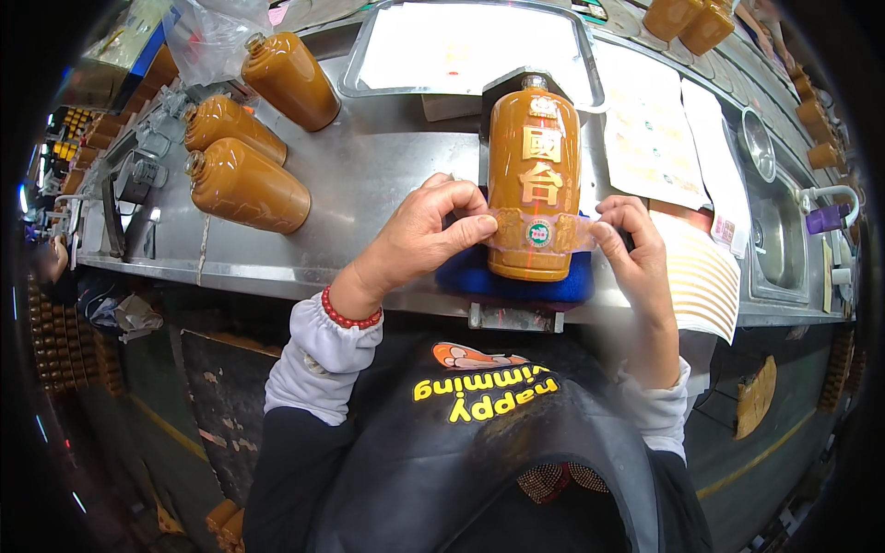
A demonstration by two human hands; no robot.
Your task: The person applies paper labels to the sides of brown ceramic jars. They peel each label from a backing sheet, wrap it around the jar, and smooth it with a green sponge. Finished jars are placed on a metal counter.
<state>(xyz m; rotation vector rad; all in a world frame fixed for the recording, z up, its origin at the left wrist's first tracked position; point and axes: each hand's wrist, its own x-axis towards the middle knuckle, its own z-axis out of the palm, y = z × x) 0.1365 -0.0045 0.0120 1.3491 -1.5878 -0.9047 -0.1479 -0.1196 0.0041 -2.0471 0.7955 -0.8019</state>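
A glossy caramel-brown bottle [503, 175] with raised gold lettering lies on its back or leans in a dark rest, its neck pointing away from me. Around its lower front runs a translucent pinkish label strip [562, 230] with a round green-and-white emblem. My left hand [419, 226], with red beads at the wrist, pinches the strip's left end against the bottle's side. At the other end, my right hand [641, 253] grips the strip between thumb and forefinger, just off the glass. Blue cloth [464, 274] shows beneath the bottle's base.
Three similar brown bottles [249, 184] stand at the left of the steel bench, near a clear plastic bag [217, 41]. Beyond my bottle is a metal tray [601, 88] with white sheets. Printed sheets [654, 124], a striped sheet [705, 281], a metal bowl [758, 147] and a sink [784, 249] lie rightward.
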